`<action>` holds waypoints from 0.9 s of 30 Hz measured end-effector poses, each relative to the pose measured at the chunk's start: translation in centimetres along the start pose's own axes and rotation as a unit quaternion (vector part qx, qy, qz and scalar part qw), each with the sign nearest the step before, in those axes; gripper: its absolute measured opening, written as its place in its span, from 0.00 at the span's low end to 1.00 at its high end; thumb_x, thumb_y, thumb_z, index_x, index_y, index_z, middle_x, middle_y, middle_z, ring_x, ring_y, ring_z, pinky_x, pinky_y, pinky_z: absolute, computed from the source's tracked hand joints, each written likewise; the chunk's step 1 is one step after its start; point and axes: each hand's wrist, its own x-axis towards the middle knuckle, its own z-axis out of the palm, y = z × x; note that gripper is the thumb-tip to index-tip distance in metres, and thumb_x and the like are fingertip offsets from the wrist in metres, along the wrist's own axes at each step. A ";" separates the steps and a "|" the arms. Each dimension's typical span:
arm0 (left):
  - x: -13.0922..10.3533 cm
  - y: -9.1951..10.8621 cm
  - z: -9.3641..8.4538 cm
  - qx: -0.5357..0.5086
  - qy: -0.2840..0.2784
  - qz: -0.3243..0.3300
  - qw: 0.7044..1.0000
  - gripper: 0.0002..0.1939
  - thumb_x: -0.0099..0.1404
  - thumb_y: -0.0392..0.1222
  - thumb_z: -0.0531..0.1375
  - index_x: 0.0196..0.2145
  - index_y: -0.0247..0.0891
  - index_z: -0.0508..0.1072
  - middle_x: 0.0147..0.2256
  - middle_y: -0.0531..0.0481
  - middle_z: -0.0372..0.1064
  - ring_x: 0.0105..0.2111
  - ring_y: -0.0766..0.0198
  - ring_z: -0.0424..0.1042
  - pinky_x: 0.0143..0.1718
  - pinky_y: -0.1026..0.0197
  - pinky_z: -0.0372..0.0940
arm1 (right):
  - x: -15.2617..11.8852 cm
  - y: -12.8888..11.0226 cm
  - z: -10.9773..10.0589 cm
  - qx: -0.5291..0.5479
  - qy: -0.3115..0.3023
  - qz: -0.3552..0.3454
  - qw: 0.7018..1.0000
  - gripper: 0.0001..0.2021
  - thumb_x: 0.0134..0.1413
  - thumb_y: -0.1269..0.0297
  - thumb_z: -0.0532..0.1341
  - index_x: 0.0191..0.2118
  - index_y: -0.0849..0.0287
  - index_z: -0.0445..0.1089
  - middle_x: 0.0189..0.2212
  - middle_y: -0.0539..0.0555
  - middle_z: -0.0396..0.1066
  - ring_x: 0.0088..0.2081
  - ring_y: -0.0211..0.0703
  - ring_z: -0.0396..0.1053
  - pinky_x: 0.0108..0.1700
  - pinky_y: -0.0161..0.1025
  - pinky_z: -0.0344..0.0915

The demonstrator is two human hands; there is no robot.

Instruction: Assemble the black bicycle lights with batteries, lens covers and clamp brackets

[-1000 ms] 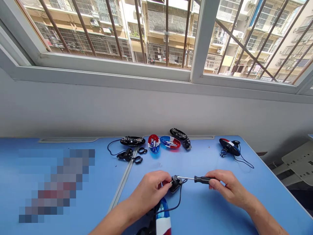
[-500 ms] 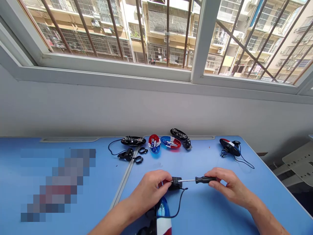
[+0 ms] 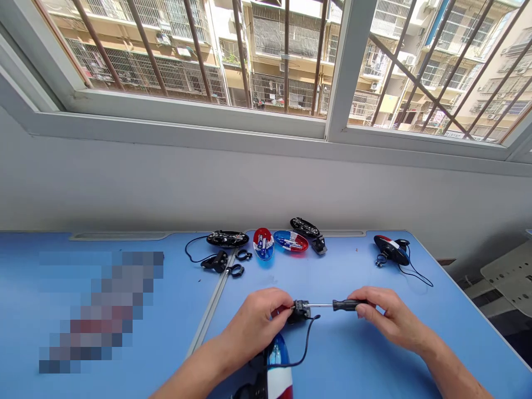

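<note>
My left hand (image 3: 261,318) pinches a small black plastic switch housing (image 3: 300,313), fingertips at its left side. A thin black cable (image 3: 306,343) curves from the housing down to a blue, white and red bike light (image 3: 279,366), partly cut off by the lower edge and partly behind my left wrist. My right hand (image 3: 384,316) grips the black handle of a screwdriver (image 3: 347,305) between thumb and fingers. Its metal shaft lies level, with the tip against the housing's right side; the exact contact point is too small to make out.
Behind my hands lie black light bases (image 3: 228,239), red-and-blue covers (image 3: 263,244), clamp rings (image 3: 236,270) and a black switch (image 3: 215,261). Another light (image 3: 391,250) with a cord sits at the right. The blue table (image 3: 353,354) meets a wall beneath a barred window. A pixelated patch covers the left.
Almost nothing differs. Both hands keep their places on the housing and the screwdriver; the view has shifted very slightly, and the right fingers have moved a little on the handle.
</note>
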 end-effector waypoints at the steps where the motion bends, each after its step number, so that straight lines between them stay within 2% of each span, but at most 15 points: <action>1: 0.0 0.0 0.0 0.001 0.002 0.005 1.000 0.11 0.60 0.32 0.52 0.28 0.36 0.74 0.27 0.48 0.74 0.27 0.61 0.72 0.30 0.62 0.65 | 0.0 0.0 0.0 0.004 -0.002 0.003 1.000 0.12 0.65 0.62 0.51 0.41 0.58 0.71 0.28 0.52 0.71 0.29 0.39 0.64 0.31 0.35 0.60; 9: -0.2 -0.4 0.4 0.034 0.024 0.074 0.996 0.12 0.63 0.31 0.52 0.27 0.35 0.73 0.24 0.48 0.73 0.25 0.62 0.70 0.28 0.64 0.64 | 0.0 0.8 0.2 0.052 -0.032 0.048 0.997 0.17 0.67 0.57 0.48 0.37 0.59 0.70 0.21 0.47 0.62 0.24 0.37 0.57 0.27 0.34 0.55; 14: -0.1 -0.7 0.8 0.048 0.039 0.111 0.992 0.14 0.65 0.32 0.49 0.27 0.36 0.72 0.25 0.47 0.72 0.26 0.62 0.69 0.29 0.63 0.64 | 0.2 0.8 0.1 0.052 -0.037 0.065 0.996 0.19 0.68 0.55 0.47 0.35 0.60 0.69 0.20 0.47 0.60 0.23 0.36 0.55 0.26 0.34 0.54; 16: -0.1 -0.2 0.6 0.026 0.031 0.075 0.996 0.13 0.64 0.32 0.50 0.28 0.37 0.72 0.26 0.48 0.73 0.27 0.62 0.70 0.30 0.63 0.63 | 0.1 0.7 0.0 0.041 -0.034 0.062 0.997 0.19 0.67 0.55 0.47 0.35 0.59 0.69 0.20 0.47 0.61 0.23 0.36 0.56 0.27 0.34 0.54; 19: 0.0 0.7 0.1 -0.023 -0.005 -0.043 0.999 0.08 0.61 0.34 0.53 0.27 0.39 0.71 0.27 0.51 0.72 0.27 0.62 0.69 0.30 0.63 0.61 | 0.1 0.5 0.0 0.022 -0.028 0.051 0.998 0.18 0.67 0.56 0.47 0.35 0.59 0.69 0.21 0.48 0.62 0.24 0.37 0.58 0.27 0.34 0.55; 22: 0.1 1.1 -0.4 -0.080 -0.043 -0.140 0.986 0.05 0.58 0.36 0.55 0.27 0.39 0.70 0.25 0.53 0.68 0.26 0.62 0.65 0.28 0.63 0.59 | 0.2 0.3 0.0 0.006 -0.022 0.038 0.999 0.18 0.67 0.56 0.47 0.35 0.58 0.69 0.21 0.48 0.63 0.24 0.37 0.59 0.27 0.34 0.55; 27: 0.2 0.3 -0.3 -0.173 -0.077 -0.186 0.964 0.05 0.57 0.41 0.57 0.25 0.38 0.67 0.23 0.55 0.62 0.24 0.64 0.60 0.25 0.64 0.54 | 0.1 0.3 0.2 -0.004 -0.018 0.016 1.000 0.17 0.67 0.58 0.48 0.35 0.59 0.69 0.21 0.48 0.64 0.24 0.37 0.60 0.27 0.34 0.56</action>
